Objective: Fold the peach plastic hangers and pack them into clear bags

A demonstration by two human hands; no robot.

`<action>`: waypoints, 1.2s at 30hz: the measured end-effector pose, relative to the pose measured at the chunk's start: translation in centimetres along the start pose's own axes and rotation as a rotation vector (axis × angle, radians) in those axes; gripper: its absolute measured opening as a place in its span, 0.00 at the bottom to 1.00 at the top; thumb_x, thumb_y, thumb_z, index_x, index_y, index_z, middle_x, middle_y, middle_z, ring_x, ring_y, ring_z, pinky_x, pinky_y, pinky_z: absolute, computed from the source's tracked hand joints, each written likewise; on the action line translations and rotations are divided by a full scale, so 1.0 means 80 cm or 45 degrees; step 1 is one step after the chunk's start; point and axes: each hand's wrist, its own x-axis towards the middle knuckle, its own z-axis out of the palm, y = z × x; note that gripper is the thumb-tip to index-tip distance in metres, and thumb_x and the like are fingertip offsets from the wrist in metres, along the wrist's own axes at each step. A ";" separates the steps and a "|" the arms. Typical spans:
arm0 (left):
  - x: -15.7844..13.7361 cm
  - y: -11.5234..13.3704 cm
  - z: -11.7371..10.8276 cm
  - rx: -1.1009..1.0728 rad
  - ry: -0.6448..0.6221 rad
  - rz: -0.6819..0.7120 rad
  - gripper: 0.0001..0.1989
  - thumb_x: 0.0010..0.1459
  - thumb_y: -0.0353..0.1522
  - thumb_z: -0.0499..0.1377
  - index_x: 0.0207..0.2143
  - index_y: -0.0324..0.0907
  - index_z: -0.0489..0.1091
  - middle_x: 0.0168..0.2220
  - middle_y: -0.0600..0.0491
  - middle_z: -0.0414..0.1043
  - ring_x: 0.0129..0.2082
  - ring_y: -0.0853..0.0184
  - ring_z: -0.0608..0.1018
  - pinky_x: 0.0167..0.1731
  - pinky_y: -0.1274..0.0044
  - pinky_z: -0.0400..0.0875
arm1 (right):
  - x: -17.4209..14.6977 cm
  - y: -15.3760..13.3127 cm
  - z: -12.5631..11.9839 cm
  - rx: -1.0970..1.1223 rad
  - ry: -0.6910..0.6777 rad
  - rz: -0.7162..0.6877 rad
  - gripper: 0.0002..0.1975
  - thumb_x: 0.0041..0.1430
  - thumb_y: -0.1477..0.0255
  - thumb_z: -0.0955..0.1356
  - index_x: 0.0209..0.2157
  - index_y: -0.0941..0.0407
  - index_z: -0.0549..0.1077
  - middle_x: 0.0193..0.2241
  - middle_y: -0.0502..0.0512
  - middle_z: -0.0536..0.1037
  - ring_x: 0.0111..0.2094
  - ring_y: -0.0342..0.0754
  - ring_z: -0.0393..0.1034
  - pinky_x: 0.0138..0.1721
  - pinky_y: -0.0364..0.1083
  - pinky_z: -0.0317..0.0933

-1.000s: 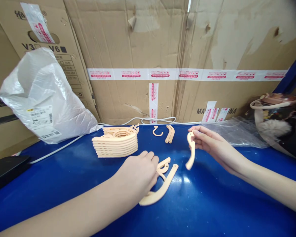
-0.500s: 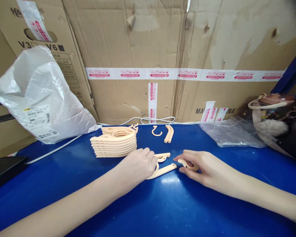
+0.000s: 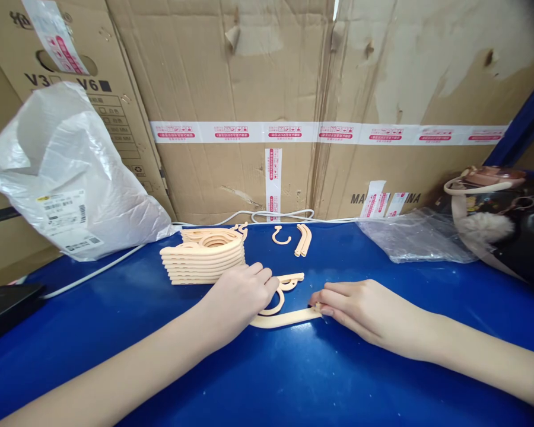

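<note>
My left hand [image 3: 247,296] is closed around a cream plastic folding hanger [image 3: 289,319], covering part of it. Its round ring and two arms show to the right of my fingers. My right hand [image 3: 360,311] pinches a small cream piece, mostly hidden by the fingertips, against the tip of the hanger's near arm. Behind my left hand stands a neat stack of folded cream hangers [image 3: 202,258]. Farther back lie a loose cream hook [image 3: 281,237] and a pair of curved cream arms [image 3: 302,240].
A white plastic mailing bag [image 3: 71,178] leans at the left, above a dark device [image 3: 9,308]. Cardboard boxes [image 3: 231,77] wall off the back, with a white cable [image 3: 285,214] along their foot. A clear plastic bag [image 3: 418,237] and a black handbag [image 3: 529,237] lie right.
My right hand has brought the small piece left onto the hanger arm's tip, and its fingers have closed further. The hanger has turned slightly in my left hand, showing more of its ring.
</note>
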 end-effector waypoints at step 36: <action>-0.004 0.025 -0.001 -0.981 0.044 -0.056 0.07 0.68 0.32 0.45 0.38 0.43 0.61 0.60 0.45 0.60 0.63 0.63 0.58 0.61 0.61 0.56 | -0.001 0.012 0.006 0.021 0.108 0.121 0.19 0.71 0.65 0.51 0.31 0.54 0.65 0.22 0.49 0.71 0.20 0.44 0.65 0.23 0.43 0.51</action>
